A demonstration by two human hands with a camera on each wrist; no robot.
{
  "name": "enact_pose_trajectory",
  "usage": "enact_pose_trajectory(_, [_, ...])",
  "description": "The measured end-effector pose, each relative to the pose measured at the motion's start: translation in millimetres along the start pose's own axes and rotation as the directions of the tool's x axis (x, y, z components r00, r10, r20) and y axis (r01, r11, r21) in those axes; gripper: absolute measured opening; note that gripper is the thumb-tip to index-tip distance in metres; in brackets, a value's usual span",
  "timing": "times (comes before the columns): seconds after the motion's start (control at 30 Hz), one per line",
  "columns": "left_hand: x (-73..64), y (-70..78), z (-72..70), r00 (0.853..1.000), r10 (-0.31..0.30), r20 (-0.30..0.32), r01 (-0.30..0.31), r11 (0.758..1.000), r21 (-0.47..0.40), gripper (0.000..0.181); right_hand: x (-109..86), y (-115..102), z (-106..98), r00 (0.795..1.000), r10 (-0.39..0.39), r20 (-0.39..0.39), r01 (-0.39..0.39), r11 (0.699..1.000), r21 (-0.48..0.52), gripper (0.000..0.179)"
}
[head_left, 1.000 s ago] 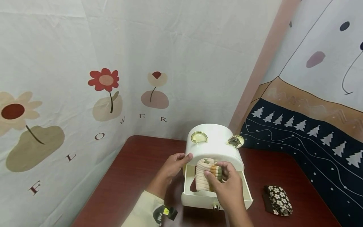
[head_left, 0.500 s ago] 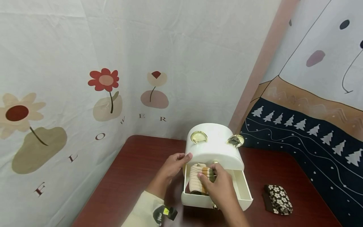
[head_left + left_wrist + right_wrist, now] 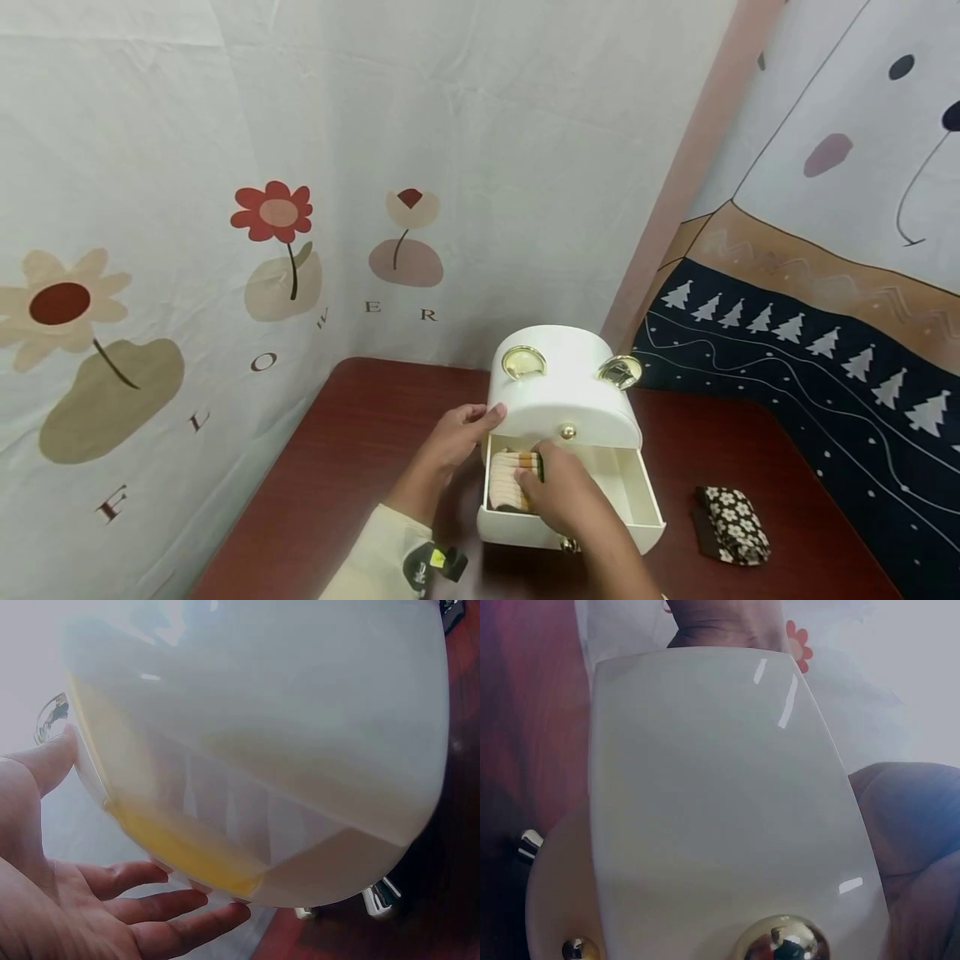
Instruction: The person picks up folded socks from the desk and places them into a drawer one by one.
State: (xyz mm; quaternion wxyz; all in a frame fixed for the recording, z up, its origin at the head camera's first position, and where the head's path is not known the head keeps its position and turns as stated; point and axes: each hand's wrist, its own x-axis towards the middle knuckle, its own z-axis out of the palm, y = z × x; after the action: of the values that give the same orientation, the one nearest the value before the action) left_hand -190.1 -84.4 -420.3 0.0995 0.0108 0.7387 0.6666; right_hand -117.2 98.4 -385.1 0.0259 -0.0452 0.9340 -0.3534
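Note:
A white storage box (image 3: 558, 354) with a rounded top stands on the table, its lower drawer (image 3: 648, 500) pulled out. Inside the drawer's left side lies a folded ribbed sock (image 3: 510, 483), cream with orange and green bands. My right hand (image 3: 566, 492) reaches over the drawer front and pinches the sock's right edge between thumb and fingers. My left hand (image 3: 459, 437) rests against the box's left side, thumb at the front edge. In the left wrist view, the left hand's fingers (image 3: 180, 930) extend straight along the glossy white wall (image 3: 262, 712).
A folded black cloth item with white flowers (image 3: 735, 525) lies on the dark red table (image 3: 390, 417), right of the drawer. Gold rings (image 3: 523, 363) stick up from the box top. Gold knobs (image 3: 567, 432) sit on the drawer fronts. Printed fabric (image 3: 510, 167) hangs behind the table.
My right hand has moved down and left, carrying the sock from above the drawer into its left side. The left hand has stayed against the box.

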Motion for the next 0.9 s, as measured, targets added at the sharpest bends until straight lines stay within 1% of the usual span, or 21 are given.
enact_pose_trajectory(0.1, [-0.2, -0.1, -0.1, 1.000, -0.009, -0.003, 0.009, 1.000, 0.002, 0.070, 1.3, 1, 1, 0.997, -0.013, 0.070, 0.016, 0.999, -0.044, 0.027])
enact_pose_trajectory(0.17, [-0.3, 0.0, 0.3, 1.000, -0.009, -0.001, 0.009, 1.000, -0.001, 0.068, 1.9, 2, 1, 0.995, -0.016, 0.099, 0.022, 0.997, -0.067, 0.025])
enact_pose_trajectory(0.27, [-0.2, 0.2, 0.6, 1.000, -0.003, 0.000, 0.003, 1.000, 0.001, 0.067, 3.6, 2, 1, 0.992, -0.018, 0.122, 0.028, 0.996, -0.081, 0.022])
enact_pose_trajectory(0.37, [0.4, -0.1, 0.6, 1.000, -0.001, 0.001, 0.001, 1.000, -0.001, 0.067, 5.8, 3, 1, 0.990, -0.027, 0.137, 0.037, 0.997, -0.071, 0.021])
enact_pose_trajectory(0.6, [-0.5, 0.6, -0.6, 1.000, 0.001, -0.003, -0.001, 1.000, -0.003, 0.067, 9.3, 2, 1, 0.990, -0.070, 0.124, 0.083, 0.991, -0.102, 0.025])
enact_pose_trajectory(0.73, [0.6, 0.3, -0.4, 1.000, -0.001, -0.003, 0.001, 1.000, -0.007, 0.068, 6.0, 2, 0, 0.992, -0.065, 0.112, 0.076, 0.992, -0.102, 0.029])
enact_pose_trajectory(0.9, [0.5, -0.5, -0.1, 1.000, 0.005, 0.000, -0.005, 1.000, -0.002, 0.068, -4.4, 1, -6, 0.997, -0.040, 0.064, 0.048, 0.991, -0.122, 0.038])
